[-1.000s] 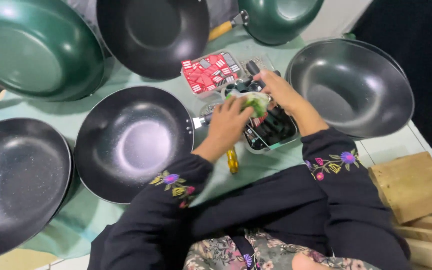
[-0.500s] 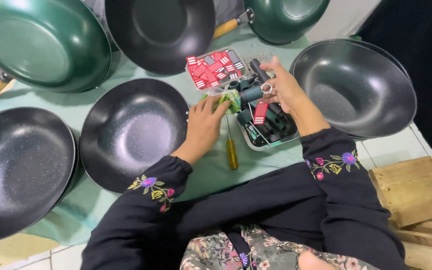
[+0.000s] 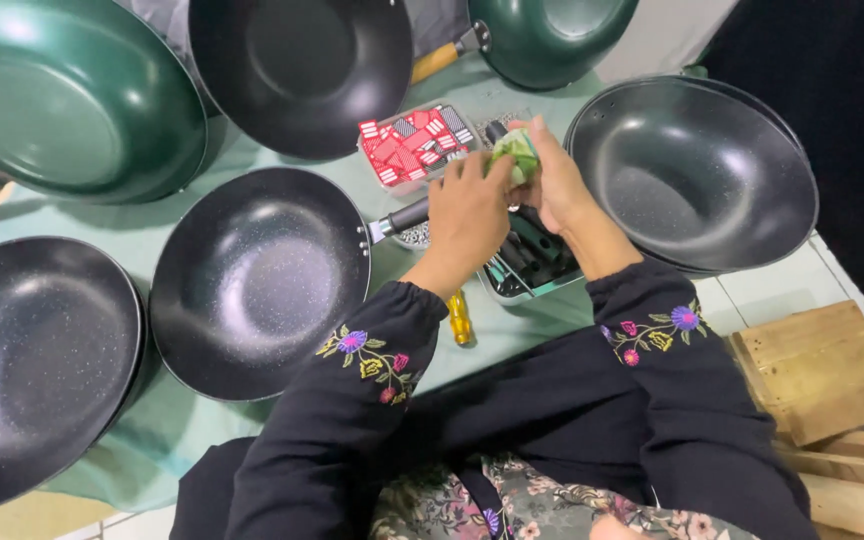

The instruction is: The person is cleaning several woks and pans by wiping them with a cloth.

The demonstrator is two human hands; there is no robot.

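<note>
My left hand (image 3: pixel 468 212) and my right hand (image 3: pixel 552 185) meet above a small tray (image 3: pixel 500 283) of dark parts, both pinching a small green piece (image 3: pixel 514 152), which looks like a crumpled wrapper or bag. Just behind them lies a clear box of red and dark small parts (image 3: pixel 414 143). A yellow-handled screwdriver (image 3: pixel 460 318) rests on the green cloth (image 3: pixel 202 420) under my left forearm. A dark wok (image 3: pixel 257 280) sits left of my hands, its short metal handle stub pointing at the tray.
Dark and green woks ring the cloth: a big green one (image 3: pixel 62 95) and a dark one (image 3: pixel 297 65) at the back, another green one (image 3: pixel 547 35) at the back right, a dark one (image 3: pixel 697 170) right, another (image 3: pixel 37 365) far left. Wooden boards (image 3: pixel 832 380) lie at right.
Both hands have lifted off the tray and come together on the green piece, which sits higher and further right. The view has shifted slightly.
</note>
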